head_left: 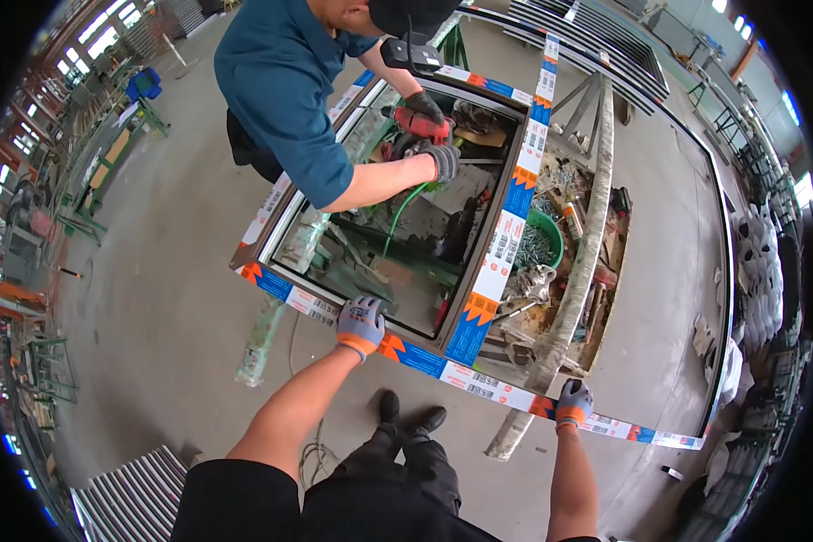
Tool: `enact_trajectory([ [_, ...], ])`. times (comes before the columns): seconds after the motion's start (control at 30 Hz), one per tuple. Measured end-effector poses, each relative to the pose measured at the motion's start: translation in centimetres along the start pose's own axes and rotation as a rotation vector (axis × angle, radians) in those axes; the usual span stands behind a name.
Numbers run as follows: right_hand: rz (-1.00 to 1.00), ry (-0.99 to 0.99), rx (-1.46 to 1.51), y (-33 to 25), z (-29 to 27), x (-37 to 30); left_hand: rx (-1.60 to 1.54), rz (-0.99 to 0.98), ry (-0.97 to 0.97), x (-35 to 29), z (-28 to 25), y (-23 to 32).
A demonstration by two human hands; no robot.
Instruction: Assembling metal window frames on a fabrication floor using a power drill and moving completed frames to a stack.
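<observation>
One large window frame (495, 271), its bars joined and taped, lies across two film-wrapped beams (592, 244), a worker's left hand (361, 323) and right hand (575, 402) each with its grip clamped on the near rail. Opposite, one co-worker (285, 108) holds one red power drill (422, 124) over the left section. Assembly looks well advanced, drill work apparently unfinished; what else remains cannot be told. One green bucket (556, 237) holds fasteners.
</observation>
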State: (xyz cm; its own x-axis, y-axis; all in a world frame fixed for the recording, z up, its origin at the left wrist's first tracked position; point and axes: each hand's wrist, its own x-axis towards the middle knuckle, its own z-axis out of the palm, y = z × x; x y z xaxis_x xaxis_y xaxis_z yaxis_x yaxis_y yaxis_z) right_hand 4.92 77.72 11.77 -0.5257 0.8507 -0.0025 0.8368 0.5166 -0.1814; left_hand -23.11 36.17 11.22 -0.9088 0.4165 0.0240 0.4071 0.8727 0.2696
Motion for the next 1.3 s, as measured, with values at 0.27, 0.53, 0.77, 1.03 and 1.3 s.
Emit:
enact_trajectory([
  [0.27,-0.013,-0.006,-0.043,0.3,0.6,0.0,0.035,0.002,-0.004,-0.2,0.4,-0.5],
  [0.53,-0.031,-0.032,-0.023,-0.3,-0.1,-0.4,0.048,-0.042,0.026,-0.2,0.9,-0.7],
  [0.77,-0.037,0.013,-0.010,0.1,0.5,-0.3,0.061,-0.051,0.091,-0.3,1.4,-0.8],
  [1.03,-0.005,-0.017,-0.020,1.1,1.3,0.2,0.088,-0.020,0.174,-0.5,1.9,-0.7],
  [1.3,-0.029,-0.014,-0.011,0.4,0.7,-0.3,0.092,-0.032,0.160,-0.6,2.0,-1.0],
])
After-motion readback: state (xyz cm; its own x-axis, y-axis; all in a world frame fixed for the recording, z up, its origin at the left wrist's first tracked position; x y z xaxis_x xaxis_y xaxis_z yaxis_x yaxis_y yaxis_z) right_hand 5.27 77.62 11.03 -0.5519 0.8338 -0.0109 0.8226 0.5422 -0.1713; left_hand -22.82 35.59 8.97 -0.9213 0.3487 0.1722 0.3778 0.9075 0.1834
